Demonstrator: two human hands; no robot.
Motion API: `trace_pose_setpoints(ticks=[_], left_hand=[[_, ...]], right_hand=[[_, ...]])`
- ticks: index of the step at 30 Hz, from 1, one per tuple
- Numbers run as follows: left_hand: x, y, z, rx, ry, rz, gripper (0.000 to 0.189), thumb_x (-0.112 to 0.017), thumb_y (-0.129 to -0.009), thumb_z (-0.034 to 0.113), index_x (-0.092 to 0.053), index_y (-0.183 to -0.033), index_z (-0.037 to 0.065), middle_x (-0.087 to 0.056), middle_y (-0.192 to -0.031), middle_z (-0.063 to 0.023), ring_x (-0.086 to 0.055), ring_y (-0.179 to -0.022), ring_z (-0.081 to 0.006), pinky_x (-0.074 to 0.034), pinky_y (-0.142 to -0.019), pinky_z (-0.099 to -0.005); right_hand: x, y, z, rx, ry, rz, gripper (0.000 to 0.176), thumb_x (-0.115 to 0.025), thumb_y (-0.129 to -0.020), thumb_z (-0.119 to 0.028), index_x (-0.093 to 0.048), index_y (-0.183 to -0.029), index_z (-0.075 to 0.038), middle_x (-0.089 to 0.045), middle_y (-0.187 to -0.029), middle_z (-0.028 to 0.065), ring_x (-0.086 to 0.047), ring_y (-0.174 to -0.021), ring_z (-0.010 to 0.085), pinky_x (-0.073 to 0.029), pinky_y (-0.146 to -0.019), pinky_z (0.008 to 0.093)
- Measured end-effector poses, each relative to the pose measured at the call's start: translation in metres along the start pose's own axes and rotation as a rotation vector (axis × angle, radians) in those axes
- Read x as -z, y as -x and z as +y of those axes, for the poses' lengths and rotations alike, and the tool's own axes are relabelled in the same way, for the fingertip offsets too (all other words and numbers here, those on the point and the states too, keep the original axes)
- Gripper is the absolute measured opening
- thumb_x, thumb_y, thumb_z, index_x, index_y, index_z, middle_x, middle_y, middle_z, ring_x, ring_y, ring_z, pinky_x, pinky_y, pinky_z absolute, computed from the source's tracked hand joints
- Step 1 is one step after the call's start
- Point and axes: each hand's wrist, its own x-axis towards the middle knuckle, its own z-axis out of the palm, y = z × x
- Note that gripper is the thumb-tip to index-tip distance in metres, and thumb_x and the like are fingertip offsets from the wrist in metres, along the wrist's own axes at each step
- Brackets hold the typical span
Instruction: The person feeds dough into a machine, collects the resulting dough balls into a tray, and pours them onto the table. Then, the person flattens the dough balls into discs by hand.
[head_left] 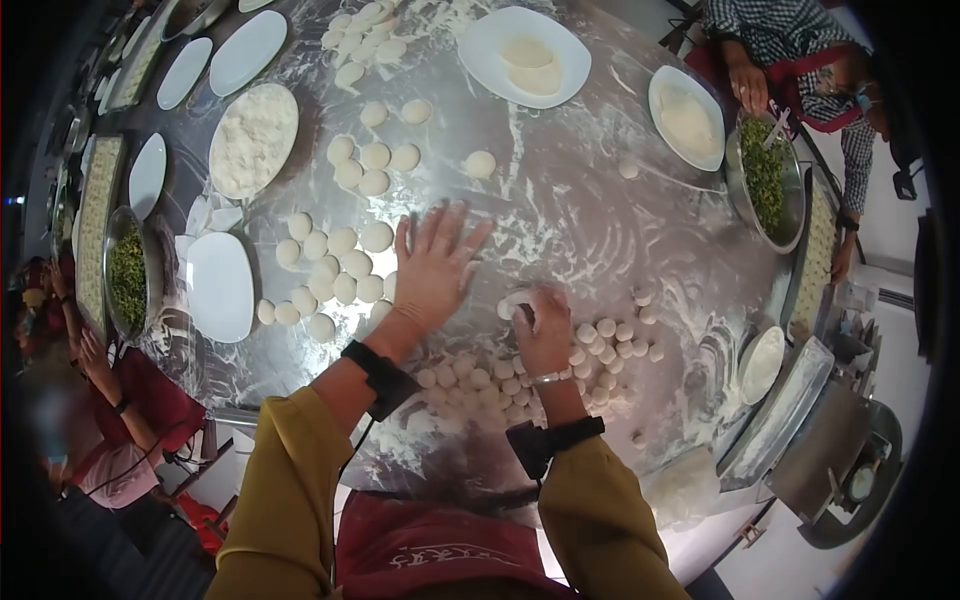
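Observation:
My left hand (435,265), fingers spread, is over the floured steel table, beside a cluster of flattened dough rounds (342,241). Nothing shows in its grasp. To the right, my right hand (543,330) is curled, with a white piece of dough (513,302) at its thumb and fingertips. A dark patch shows between those fingers; I cannot make out what it is. Small dough balls (480,378) lie in a floured heap below and between my wrists, with more small dough balls (606,328) right of my right hand.
A plate of flour (253,140) and white plates (220,287) stand left. At the top are plates with flat wrappers (535,80). Bowls of chopped green filling (768,185) stand at both sides, near other people's hands (747,83). A flour bowl (762,365) sits right.

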Motion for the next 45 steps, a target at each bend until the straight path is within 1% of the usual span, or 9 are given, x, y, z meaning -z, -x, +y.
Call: trace_pose_setpoints(ticks=[6,12,15,16,18,20,26,31,45], left_hand=[[-0.012,-0.020,0.077,-0.224,0.162,-0.009,0.056,-0.047,-0.096,0.040,-0.034,-0.150,0.033,-0.028,-0.157,-0.0044,-0.025,-0.144,-0.0324,-0.010,-0.115,-0.0621],[-0.028,-0.019,0.085,-0.339,0.211,-0.173,0.059,-0.050,-0.093,0.037,-0.036,-0.149,0.026,-0.036,-0.153,-0.0061,-0.031,-0.141,-0.0286,-0.012,-0.115,-0.0612],[-0.037,-0.016,0.076,-0.397,0.200,-0.057,0.057,-0.050,-0.093,0.040,-0.040,-0.147,0.025,-0.036,-0.152,-0.0061,-0.032,-0.140,-0.0290,-0.012,-0.115,-0.0625],[-0.030,-0.015,0.069,-0.351,0.145,-0.133,0.057,-0.049,-0.093,0.043,-0.039,-0.148,0.028,-0.033,-0.154,-0.0056,-0.029,-0.142,-0.0298,-0.011,-0.115,-0.0630],[-0.017,-0.004,0.040,-0.258,0.042,-0.293,0.059,-0.048,-0.094,0.049,-0.035,-0.149,0.033,-0.027,-0.158,-0.0044,-0.023,-0.146,-0.0315,-0.010,-0.115,-0.0640],[-0.008,0.017,0.000,-0.100,0.001,-0.120,0.058,-0.048,-0.094,0.048,-0.036,-0.149,0.034,-0.022,-0.160,-0.0033,-0.018,-0.148,-0.0311,-0.009,-0.114,-0.0654],[0.048,0.108,-0.027,0.252,0.074,-0.091,0.056,-0.062,-0.089,0.029,-0.046,-0.142,0.020,-0.041,-0.143,-0.0130,-0.038,-0.131,-0.0372,-0.027,-0.109,-0.0560],[0.047,0.183,0.011,0.356,0.711,-0.178,0.053,-0.067,-0.084,0.017,-0.052,-0.135,0.012,-0.051,-0.123,-0.0150,-0.050,-0.115,-0.0374,-0.043,-0.100,-0.0432],[-0.014,0.199,0.070,-0.087,0.363,-0.098,0.034,-0.067,-0.083,0.018,-0.063,-0.116,0.007,-0.058,-0.117,-0.0114,-0.052,-0.110,-0.0310,-0.043,-0.096,-0.0424]], right_hand=[[0.041,0.010,-0.012,-0.419,-0.175,0.235,0.022,-0.053,-0.085,-0.004,-0.062,-0.105,-0.001,-0.065,-0.099,0.0174,-0.063,-0.094,0.0337,-0.048,-0.085,0.0397],[0.064,0.043,0.008,-0.516,-0.110,0.190,0.025,-0.053,-0.085,-0.001,-0.062,-0.108,-0.001,-0.065,-0.098,0.0159,-0.065,-0.091,0.0274,-0.051,-0.078,0.0362],[0.044,0.037,-0.013,-0.180,-0.075,0.144,0.026,-0.054,-0.084,-0.001,-0.062,-0.109,-0.002,-0.065,-0.101,0.0153,-0.065,-0.091,0.0272,-0.051,-0.076,0.0346],[0.044,0.038,-0.034,-0.367,-0.145,0.066,0.028,-0.059,-0.081,-0.002,-0.062,-0.110,-0.004,-0.064,-0.107,0.0152,-0.064,-0.097,0.0302,-0.051,-0.082,0.0363],[0.028,0.054,-0.030,-0.196,-0.009,0.005,0.032,-0.062,-0.081,-0.009,-0.061,-0.114,-0.006,-0.063,-0.114,0.0147,-0.060,-0.105,0.0316,-0.046,-0.092,0.0432],[0.018,0.062,-0.041,0.002,0.110,-0.085,0.038,-0.065,-0.081,-0.016,-0.060,-0.118,-0.008,-0.060,-0.120,0.0134,-0.056,-0.114,0.0320,-0.038,-0.102,0.0509],[-0.023,0.088,-0.080,0.375,0.309,-0.403,0.055,-0.068,-0.076,-0.030,-0.056,-0.128,-0.021,-0.052,-0.135,0.0057,-0.043,-0.130,0.0275,-0.016,-0.113,0.0638],[0.005,0.097,-0.045,0.141,0.437,-0.377,0.052,-0.070,-0.072,-0.030,-0.060,-0.123,-0.018,-0.052,-0.132,0.0130,-0.042,-0.130,0.0322,-0.019,-0.114,0.0579],[0.044,0.154,0.005,0.068,0.415,-0.048,0.051,-0.069,-0.076,-0.028,-0.058,-0.118,-0.003,-0.052,-0.124,0.0194,-0.043,-0.122,0.0402,-0.030,-0.103,0.0533]])
